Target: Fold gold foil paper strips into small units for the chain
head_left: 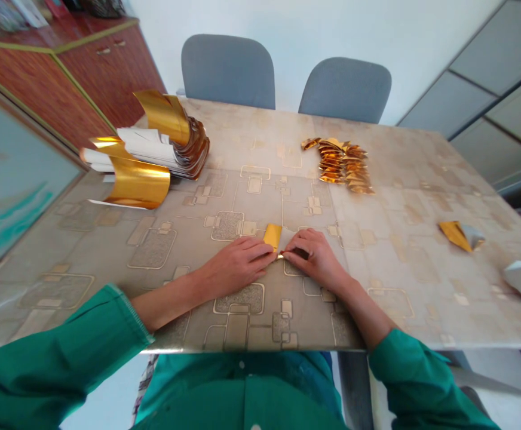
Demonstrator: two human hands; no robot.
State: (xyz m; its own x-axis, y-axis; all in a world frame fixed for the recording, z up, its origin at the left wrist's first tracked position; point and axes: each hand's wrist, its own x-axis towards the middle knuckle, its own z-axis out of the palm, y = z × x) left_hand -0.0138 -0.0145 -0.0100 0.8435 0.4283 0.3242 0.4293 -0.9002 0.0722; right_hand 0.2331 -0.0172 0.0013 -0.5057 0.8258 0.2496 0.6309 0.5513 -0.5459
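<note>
Nothing readable here, folks: no words, logos or numbers I can spot on the small folded gold foil piece [273, 237], the rolled gold-and-white foil sheets [137, 185], or the blurry clutter [14, 12] upper left.

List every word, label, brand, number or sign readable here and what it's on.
No readable text: the folded gold foil strip between the left hand and right hand, the curled gold-and-white foil sheets, the stack of small folded gold foil pieces and the beige patterned tabletop show no words or numbers. The items on top of the reddish-brown wooden cabinet are too small and blurred to read.
</note>
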